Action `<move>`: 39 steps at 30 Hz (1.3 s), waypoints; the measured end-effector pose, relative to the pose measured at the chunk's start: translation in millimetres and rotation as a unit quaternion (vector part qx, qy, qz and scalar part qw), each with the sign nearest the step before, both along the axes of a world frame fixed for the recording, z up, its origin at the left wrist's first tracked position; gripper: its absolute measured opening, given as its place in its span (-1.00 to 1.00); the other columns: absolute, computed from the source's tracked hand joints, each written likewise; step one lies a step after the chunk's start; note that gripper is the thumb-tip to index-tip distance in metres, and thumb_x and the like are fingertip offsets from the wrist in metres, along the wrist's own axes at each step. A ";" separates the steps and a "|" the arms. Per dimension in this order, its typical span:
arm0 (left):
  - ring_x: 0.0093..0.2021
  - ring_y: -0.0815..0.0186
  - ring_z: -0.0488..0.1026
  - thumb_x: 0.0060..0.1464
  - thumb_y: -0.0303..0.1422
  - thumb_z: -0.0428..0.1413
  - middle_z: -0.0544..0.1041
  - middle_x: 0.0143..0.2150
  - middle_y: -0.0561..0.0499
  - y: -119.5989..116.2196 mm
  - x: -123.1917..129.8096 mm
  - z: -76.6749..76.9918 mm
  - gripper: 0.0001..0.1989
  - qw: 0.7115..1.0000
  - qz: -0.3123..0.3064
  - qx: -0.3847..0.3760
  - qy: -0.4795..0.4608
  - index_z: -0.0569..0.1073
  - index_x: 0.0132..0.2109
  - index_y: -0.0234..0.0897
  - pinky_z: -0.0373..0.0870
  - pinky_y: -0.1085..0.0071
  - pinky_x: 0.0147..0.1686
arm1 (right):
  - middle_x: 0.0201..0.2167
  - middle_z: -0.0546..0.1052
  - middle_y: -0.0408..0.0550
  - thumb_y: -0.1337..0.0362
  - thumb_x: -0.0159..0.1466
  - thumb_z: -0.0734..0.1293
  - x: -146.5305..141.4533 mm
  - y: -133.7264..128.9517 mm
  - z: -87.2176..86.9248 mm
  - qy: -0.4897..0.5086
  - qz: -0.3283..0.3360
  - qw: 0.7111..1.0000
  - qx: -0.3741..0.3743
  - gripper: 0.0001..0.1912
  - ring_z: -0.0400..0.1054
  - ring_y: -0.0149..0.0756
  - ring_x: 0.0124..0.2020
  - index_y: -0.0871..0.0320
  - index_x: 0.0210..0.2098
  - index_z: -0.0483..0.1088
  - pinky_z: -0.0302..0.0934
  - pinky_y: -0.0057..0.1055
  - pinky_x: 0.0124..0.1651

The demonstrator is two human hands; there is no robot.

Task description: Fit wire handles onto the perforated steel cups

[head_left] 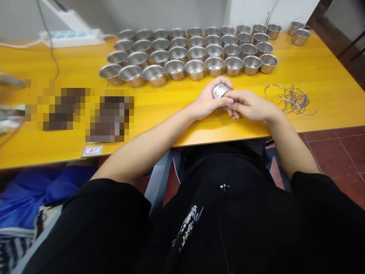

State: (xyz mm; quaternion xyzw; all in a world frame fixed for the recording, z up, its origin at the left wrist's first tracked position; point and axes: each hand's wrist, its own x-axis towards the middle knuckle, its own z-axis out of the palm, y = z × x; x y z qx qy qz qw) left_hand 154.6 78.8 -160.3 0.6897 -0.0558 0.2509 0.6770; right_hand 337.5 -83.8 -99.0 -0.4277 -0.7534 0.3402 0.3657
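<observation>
Above the table's front edge, my left hand (pixel 205 99) is wrapped around a small perforated metal cup (pixel 220 91). The cup is tilted, with its hole-dotted base and side facing up and away from me. My right hand (pixel 251 105) meets it from the right, its index finger lying against the cup and the other fingers curled in close to my left thumb. Whatever those curled fingers pinch is hidden. A tangled pile of thin bent wire handles (pixel 296 99) lies on the table to the right of my right hand.
Rows of similar perforated cups (pixel 195 70) stand upright along the back of the yellow table (pixel 159 110). Two cups with wire handles (pixel 300 37) stand at the far right corner. Left are a power strip (pixel 72 38), blurred-out dark items (pixel 110 118) and a small label (pixel 92 150).
</observation>
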 end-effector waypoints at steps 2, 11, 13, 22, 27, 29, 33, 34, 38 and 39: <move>-0.36 0.31 0.79 0.23 0.22 0.71 0.61 -0.14 0.20 -0.1 0.2 0.1 -0.13 1.000 0.009 0.009 -0.001 0.37 0.23 -0.09 0.72 0.41 -0.30 | -0.24 0.68 -0.15 0.37 0.68 0.43 -0.3 -0.3 0.8 -0.001 -0.003 1.000 -0.002 -0.87 0.49 -0.34 -0.35 0.06 -0.05 0.48 0.43 -0.37 -0.18; -0.40 0.33 0.78 0.18 0.25 0.72 0.62 -0.18 0.22 -5.7 -0.1 6.5 -0.12 1.000 0.014 0.001 -0.001 0.37 0.18 -0.08 0.69 0.45 -0.36 | -0.24 0.68 -0.17 0.46 0.67 0.38 0.2 0.2 -1.2 -0.004 0.000 1.000 0.010 -0.84 0.52 -0.36 -0.37 0.08 -0.02 0.49 0.43 -0.37 -0.16; -0.40 0.33 0.78 0.20 0.29 0.70 0.61 -0.19 0.22 -5.9 -0.2 6.5 -0.12 1.000 0.021 0.011 -0.003 0.37 0.18 -0.08 0.68 0.46 -0.36 | -0.25 0.68 -0.17 0.48 0.66 0.37 0.0 0.2 -1.3 -0.006 -0.002 1.000 0.016 -0.83 0.52 -0.36 -0.38 0.08 -0.02 0.50 0.43 -0.37 -0.17; -0.38 0.31 0.78 0.13 0.24 0.75 0.63 -0.16 0.20 -3.4 -0.1 4.7 -0.09 1.000 0.017 -0.011 0.014 0.38 0.19 -0.08 0.72 0.40 -0.32 | -0.24 0.68 -0.18 0.44 0.66 0.41 1.0 0.1 -1.3 0.000 -0.001 1.000 0.005 -0.86 0.50 -0.38 -0.36 0.07 -0.02 0.49 0.43 -0.39 -0.16; -0.39 0.34 0.77 0.11 0.25 0.76 0.59 -0.17 0.22 -5.0 0.2 7.1 -0.08 1.000 0.014 -0.014 0.011 0.37 0.15 -0.08 0.69 0.43 -0.35 | -0.24 0.66 -0.18 0.46 0.64 0.38 0.6 0.0 0.0 -0.007 0.003 1.000 0.006 -0.84 0.51 -0.39 -0.37 0.07 -0.05 0.47 0.44 -0.39 -0.17; -0.39 0.34 0.77 0.11 0.26 0.76 0.59 -0.18 0.22 -5.8 0.0 8.2 -0.08 1.000 0.019 -0.014 0.015 0.37 0.14 -0.07 0.68 0.44 -0.36 | -0.25 0.66 -0.18 0.44 0.64 0.40 0.2 -0.2 0.6 -0.008 0.001 1.000 0.003 -0.85 0.51 -0.37 -0.37 0.06 -0.05 0.47 0.44 -0.38 -0.18; -0.42 0.34 0.76 0.09 0.26 0.76 0.62 -0.19 0.23 -5.5 0.2 7.7 -0.08 1.000 0.018 -0.015 0.017 0.37 0.15 -0.07 0.66 0.46 -0.38 | -0.26 0.67 -0.18 0.40 0.65 0.42 -0.5 -0.6 0.8 -0.007 -0.005 1.000 0.002 -0.88 0.49 -0.36 -0.38 0.06 -0.03 0.49 0.44 -0.38 -0.19; -0.41 0.35 0.76 0.08 0.25 0.77 0.62 -0.20 0.23 -4.9 0.3 6.9 -0.08 1.000 0.017 -0.019 0.017 0.37 0.15 -0.07 0.65 0.47 -0.38 | -0.26 0.67 -0.18 0.40 0.66 0.42 -0.8 -0.8 0.8 -0.008 -0.007 1.000 0.004 -0.88 0.50 -0.36 -0.38 0.06 -0.03 0.49 0.45 -0.39 -0.19; -0.40 0.31 0.76 0.04 0.18 0.81 0.64 -0.20 0.20 -1.8 0.4 3.5 -0.07 0.999 0.017 -0.037 0.021 0.40 0.16 -0.08 0.65 0.44 -0.37 | -0.26 0.67 -0.18 0.42 0.66 0.39 -1.9 -1.3 1.2 -0.007 -0.006 1.000 0.010 -0.87 0.51 -0.37 -0.39 0.06 -0.03 0.49 0.45 -0.40 -0.20; -0.40 0.30 0.76 0.04 0.18 0.81 0.65 -0.20 0.19 -1.1 0.3 2.9 -0.07 0.999 0.016 -0.039 0.024 0.40 0.16 -0.08 0.66 0.43 -0.36 | -0.26 0.67 -0.18 0.42 0.66 0.39 -2.0 -1.3 1.3 -0.006 -0.006 1.000 0.011 -0.87 0.51 -0.37 -0.39 0.06 -0.04 0.49 0.45 -0.40 -0.19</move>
